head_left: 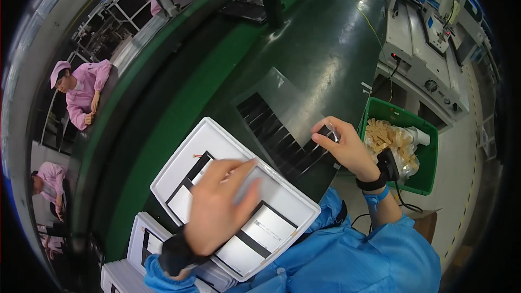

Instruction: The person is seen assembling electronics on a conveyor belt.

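A shallow white rectangular foam tray [179, 171] holding grey panels with black strips sits at six o'clock on the dark green workbench [325, 43]; the left hand [220, 206] lies open and flat across it. At three o'clock the right hand [344, 149] pinches a small dark strip [328, 132] over a row of black strips on clear film [277, 135], beside a green plastic bin [429, 152].

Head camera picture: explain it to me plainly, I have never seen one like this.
It is one picture from a wide fisheye camera worn on a person's head, looking down, so straight edges bend. The blue sleeves are the wearer's own. The left hand, blurred, lies flat on a white tray holding a white sheet with black strips. The right hand pinches a small dark piece over a row of black strips on the dark green bench. A green bin sits to the right. People in pink work across the bench.
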{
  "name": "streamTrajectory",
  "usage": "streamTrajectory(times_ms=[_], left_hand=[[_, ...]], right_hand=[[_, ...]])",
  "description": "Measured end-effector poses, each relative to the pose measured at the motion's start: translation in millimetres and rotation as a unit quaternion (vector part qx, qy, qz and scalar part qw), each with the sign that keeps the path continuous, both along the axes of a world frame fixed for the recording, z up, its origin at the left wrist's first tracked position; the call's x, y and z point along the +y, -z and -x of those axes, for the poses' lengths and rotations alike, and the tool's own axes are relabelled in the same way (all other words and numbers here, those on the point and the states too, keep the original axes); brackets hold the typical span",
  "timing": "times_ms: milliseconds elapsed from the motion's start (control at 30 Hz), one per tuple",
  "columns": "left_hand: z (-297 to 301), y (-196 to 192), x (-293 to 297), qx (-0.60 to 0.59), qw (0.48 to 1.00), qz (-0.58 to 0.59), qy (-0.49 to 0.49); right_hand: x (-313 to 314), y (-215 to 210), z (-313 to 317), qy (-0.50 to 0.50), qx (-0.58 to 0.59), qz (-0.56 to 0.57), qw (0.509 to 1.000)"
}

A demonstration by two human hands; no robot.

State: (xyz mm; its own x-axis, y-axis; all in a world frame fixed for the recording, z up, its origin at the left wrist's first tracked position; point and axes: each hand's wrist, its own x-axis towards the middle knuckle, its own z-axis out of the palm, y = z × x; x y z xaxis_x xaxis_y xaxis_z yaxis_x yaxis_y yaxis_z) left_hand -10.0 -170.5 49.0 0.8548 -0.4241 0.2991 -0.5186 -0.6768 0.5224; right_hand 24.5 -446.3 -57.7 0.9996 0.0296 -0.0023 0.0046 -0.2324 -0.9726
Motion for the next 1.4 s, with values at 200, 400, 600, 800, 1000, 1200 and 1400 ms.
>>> streamTrajectory(times_ms=[200,400,600,800,1000,1200,1400], left_hand=[[-34,35,-73,-0.055,0.994,0.082,0.04],[-37,43,-69,-0.037,0.991,0.117,0.042],[-44,46,-53,0.282,0.921,0.269,0.022],[-45,54,-44,0.341,0.878,0.335,0.02],[-48,60,-39,0.4,0.824,0.402,-0.014],[-56,53,-31,0.311,0.818,0.481,-0.057],[-50,14,16,-0.05,0.957,0.283,-0.02]], right_hand=[[19,-19,11,-0.024,-0.003,-0.273,0.962],[19,-15,16,-0.049,-0.135,-0.18,0.973],[20,-17,7,-0.095,-0.195,-0.093,0.972],[28,-20,7,-0.085,-0.182,-0.079,0.976],[38,-19,5,-0.03,-0.229,-0.063,0.971],[55,-13,2,0.014,-0.146,-0.257,0.955],[12,9,-21,0.202,0.04,-0.065,0.976]])
